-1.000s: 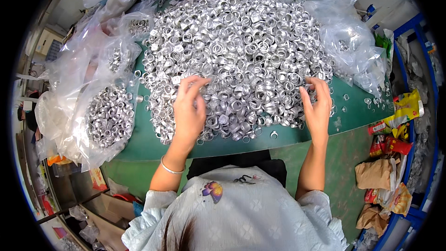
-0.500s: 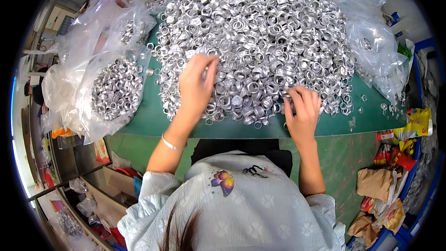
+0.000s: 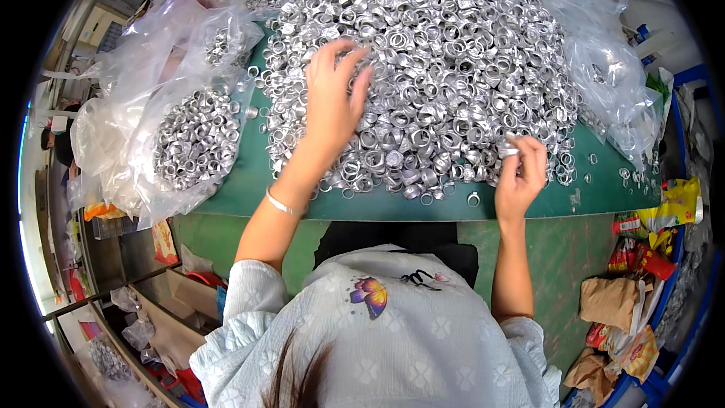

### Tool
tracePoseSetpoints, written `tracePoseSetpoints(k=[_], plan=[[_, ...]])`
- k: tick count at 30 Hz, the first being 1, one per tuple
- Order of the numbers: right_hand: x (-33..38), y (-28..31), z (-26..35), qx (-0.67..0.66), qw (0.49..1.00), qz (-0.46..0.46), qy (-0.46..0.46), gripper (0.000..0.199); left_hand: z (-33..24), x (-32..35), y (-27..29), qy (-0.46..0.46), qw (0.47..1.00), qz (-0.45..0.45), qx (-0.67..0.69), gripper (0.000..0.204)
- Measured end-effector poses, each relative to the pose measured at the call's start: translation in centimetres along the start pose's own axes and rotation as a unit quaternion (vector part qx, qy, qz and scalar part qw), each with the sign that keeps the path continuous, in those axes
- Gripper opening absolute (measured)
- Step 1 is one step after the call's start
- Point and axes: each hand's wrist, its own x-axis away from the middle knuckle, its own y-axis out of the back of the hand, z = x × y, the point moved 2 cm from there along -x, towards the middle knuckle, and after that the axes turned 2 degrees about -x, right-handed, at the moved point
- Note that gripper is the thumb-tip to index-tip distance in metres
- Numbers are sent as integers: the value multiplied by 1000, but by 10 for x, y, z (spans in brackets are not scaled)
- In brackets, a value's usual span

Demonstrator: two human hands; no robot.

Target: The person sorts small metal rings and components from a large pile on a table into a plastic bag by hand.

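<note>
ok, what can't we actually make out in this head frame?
- Right hand: pinches something silvery at the fingertips; too small to tell whether it is one ring or several.
- Rings under the left hand: covered by the palm.
- Pile of metal rings: far side cut off by the top edge.
- Clear bag of rings: glare on the plastic hides its depth.
- Packets at right: bent by the fisheye rim.

Not much room here, honestly. The heap of silver rings [image 3: 438, 68] fills almost the whole green table [image 3: 226, 189], so my hands only get the bare strip along the near edge. Left side's blocked by a clear bag of rings [image 3: 192, 140], right side by more plastic bags [image 3: 612, 83], probably part-full too.
</note>
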Motion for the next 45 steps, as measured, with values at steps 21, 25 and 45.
tracePoseSetpoints(k=[21,25,45], plan=[[37,-1,30,206,951,229,0,32,-100,85,-29,-9,975,221,10,40],[38,14,23,89,978,180,-60,29,-103,85,-32,-7,977,214,6,41],[10,88,-55,152,981,69,-95,15,-102,94,-29,32,983,168,68,41]])
